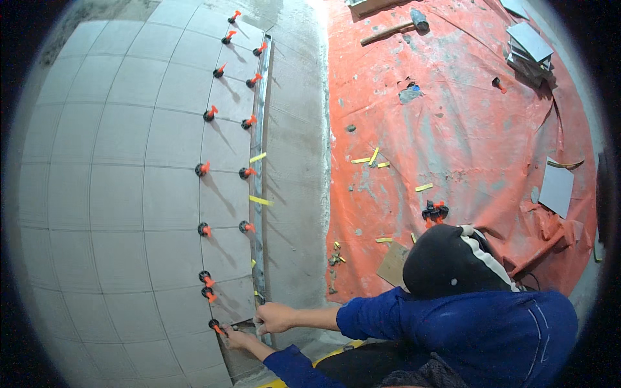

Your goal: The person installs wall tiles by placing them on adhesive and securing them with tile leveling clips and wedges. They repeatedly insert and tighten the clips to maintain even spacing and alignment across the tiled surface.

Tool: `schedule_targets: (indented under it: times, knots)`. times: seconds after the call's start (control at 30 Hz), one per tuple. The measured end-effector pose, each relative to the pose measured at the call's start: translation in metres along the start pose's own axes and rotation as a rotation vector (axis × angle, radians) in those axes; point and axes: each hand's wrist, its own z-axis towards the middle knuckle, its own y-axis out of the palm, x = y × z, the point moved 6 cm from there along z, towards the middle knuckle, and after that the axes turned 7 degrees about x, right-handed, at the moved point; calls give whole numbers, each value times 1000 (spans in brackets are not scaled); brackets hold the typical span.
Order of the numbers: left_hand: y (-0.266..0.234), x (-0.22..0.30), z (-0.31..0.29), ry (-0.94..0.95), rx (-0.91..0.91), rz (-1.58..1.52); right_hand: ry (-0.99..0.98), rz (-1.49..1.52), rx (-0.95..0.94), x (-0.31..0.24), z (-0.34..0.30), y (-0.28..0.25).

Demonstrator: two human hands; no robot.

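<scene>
Neither of my hands is in view. At the lower right a person in a blue sweater (466, 336) and dark cap bends over the floor. Their upper hand (275, 317) is closed near the lower end of a long metal straightedge (259, 194); what it grips is unclear. The person's lower hand (238, 339) is beside a black-and-orange tile levelling clip (216, 326), at the edge of an untiled gap (243, 355). Several more such clips stand in two rows along the joints of the light grey floor tiles (116, 194). Yellow strips (261, 201) lie across the straightedge.
A dusty orange sheet (453, 142) covers the right side. On it are a hammer (401, 28), a pile of clips (435, 212), loose yellow strips (374, 156), tile offcuts (530, 45) and a white piece (556, 187). Bare grey floor (291, 161) runs between sheet and straightedge.
</scene>
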Motion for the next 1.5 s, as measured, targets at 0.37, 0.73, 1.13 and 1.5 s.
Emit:
schedule_targets:
  times: [0.37,0.73,1.13,1.5]
  knots:
    - [-1,-29,13,-156,216,122,205,-210,-174,45,-21,-33]
    - [5,36,-45,-227,46,-73,211,-358,-354,84,-46,0]
    - [2,28,-34,-212,246,-97,285,-348,-379,83,-47,6]
    - [7,15,-24,-232,162,-202,147,-283,-353,73,-45,39]
